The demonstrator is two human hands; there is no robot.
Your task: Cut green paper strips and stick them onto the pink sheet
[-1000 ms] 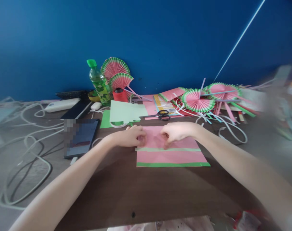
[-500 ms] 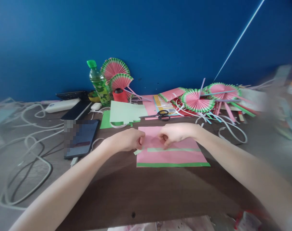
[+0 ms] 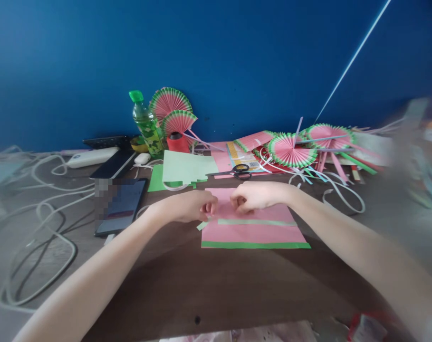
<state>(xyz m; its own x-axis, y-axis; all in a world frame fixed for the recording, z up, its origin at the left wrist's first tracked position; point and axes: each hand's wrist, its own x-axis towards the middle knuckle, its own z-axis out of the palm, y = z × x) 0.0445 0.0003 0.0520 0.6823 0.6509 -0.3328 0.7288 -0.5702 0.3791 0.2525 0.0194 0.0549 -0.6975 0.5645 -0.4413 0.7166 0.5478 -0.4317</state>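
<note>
Head view: left hand (image 3: pixel 189 206) and right hand (image 3: pixel 256 196), fingers closed, pinch the far edge of pink sheet (image 3: pixel 254 232), flat on counter (image 3: pixel 237 285). Judged: pleat fold in hand; next crease calls for parallel edges.

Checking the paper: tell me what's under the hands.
The pink sheet with its pale green strip lies under the left hand and right hand; what they cover is hidden.

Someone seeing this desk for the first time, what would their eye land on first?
Probably the pink sheet with green strips in the middle of the table, where the left hand and right hand pinch its far part. Behind it, pleated pink-and-green paper fans lie heaped on the right, and two upright fans stand beside a green bottle against the blue wall.
</note>
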